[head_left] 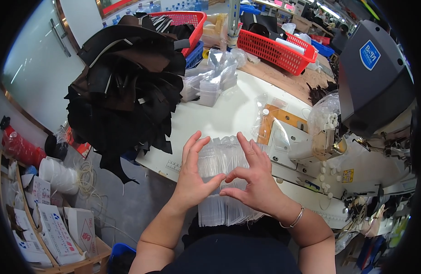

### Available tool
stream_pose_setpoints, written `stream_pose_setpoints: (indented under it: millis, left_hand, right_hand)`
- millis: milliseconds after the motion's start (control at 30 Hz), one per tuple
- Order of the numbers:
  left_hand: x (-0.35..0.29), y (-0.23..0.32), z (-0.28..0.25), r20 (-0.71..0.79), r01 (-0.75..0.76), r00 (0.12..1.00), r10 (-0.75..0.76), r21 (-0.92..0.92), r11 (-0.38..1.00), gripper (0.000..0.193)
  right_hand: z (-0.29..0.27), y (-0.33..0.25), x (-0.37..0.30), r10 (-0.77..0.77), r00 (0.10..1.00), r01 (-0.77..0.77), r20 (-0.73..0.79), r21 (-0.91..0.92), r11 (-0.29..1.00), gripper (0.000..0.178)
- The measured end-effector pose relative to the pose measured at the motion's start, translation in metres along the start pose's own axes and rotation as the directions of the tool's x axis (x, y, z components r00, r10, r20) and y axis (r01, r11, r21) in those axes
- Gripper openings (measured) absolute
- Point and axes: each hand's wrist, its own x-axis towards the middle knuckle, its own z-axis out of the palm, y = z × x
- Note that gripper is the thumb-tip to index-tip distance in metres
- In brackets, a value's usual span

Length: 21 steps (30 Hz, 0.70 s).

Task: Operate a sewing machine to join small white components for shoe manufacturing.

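A thick bundle of thin, clear plastic sheets [219,212] stands on edge at the front of the white table [206,121], close to my body. Over its left side is my left hand [194,176], fingers raised and spread, thumb stretched toward the middle. My right hand [252,176] is over the right side, thumb and index finger apart and the other fingers fanned out. The left thumb tip comes close to the right index finger; whether they touch I cannot tell. Neither hand grips anything visible. Parts of the bundle are hidden beneath both hands.
A tall heap of black pieces [123,96] overhangs the table's left edge. More clear plastic stacks [210,89] sit behind. To the right are a grey sewing machine [370,77], a small knife [312,185] and a red basket [274,52]. Boxes [55,233] fill the lower left.
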Motion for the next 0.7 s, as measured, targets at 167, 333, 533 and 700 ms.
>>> stream_pose_setpoints:
  millis: [167, 333, 533, 700]
  left_hand:
    - [0.0017, 0.0021, -0.0002, -0.005, -0.001, 1.0, 0.001, 0.016, 1.0, 0.079]
    - [0.0015, -0.0014, -0.0002, -0.005, -0.003, 1.0, 0.003, 0.0, 1.0, 0.078]
    - [0.0014, -0.0046, -0.0049, 0.051, -0.007, 0.999, 0.009, -0.033, 0.999, 0.079]
    - [0.0032, -0.0047, -0.0079, 0.086, -0.022, 0.996, 0.024, -0.029, 0.999, 0.079]
  right_hand:
    - [-0.0016, 0.0016, 0.0008, 0.001, 1.0, -0.001, 0.006, 0.015, 1.0, 0.023]
    - [-0.003, 0.0009, 0.0015, 0.001, 1.0, -0.001, 0.014, 0.012, 1.0, 0.023]
    - [-0.0039, 0.0025, 0.0, -0.002, 1.0, 0.002, 0.025, 0.007, 1.0, 0.022]
    - [-0.003, 0.0014, -0.0004, -0.011, 1.0, 0.011, 0.024, -0.013, 1.0, 0.021]
